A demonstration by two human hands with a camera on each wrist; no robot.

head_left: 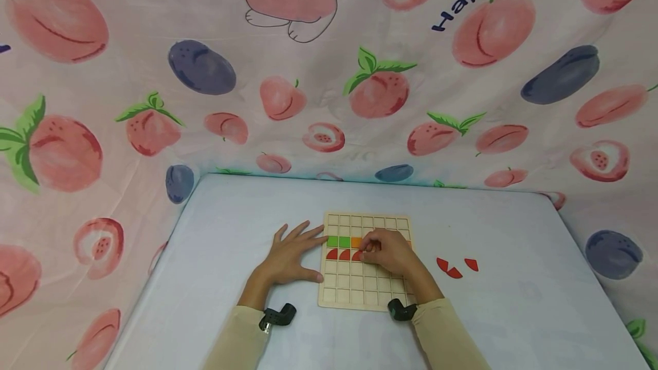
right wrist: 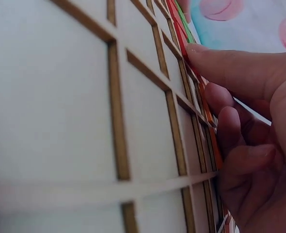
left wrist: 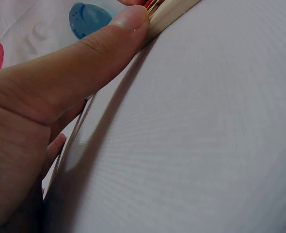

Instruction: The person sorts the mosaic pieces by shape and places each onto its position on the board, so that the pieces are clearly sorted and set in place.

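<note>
A wooden grid board lies flat on the table, with square cells in rows. My left hand is spread at its left edge, thumb and fingertips touching the side; in the left wrist view the thumb rests against that edge. Two green squares and an orange square fill one row. Red quarter-circle pieces sit in the row below. My right hand is over the board, fingers curled, its thumb on the third red piece. The hand hides the cells beneath it.
Three loose red pieces lie on the white table to the right of the board. A fruit-print cloth hangs behind the table and along its sides. A dark camera is worn on each wrist.
</note>
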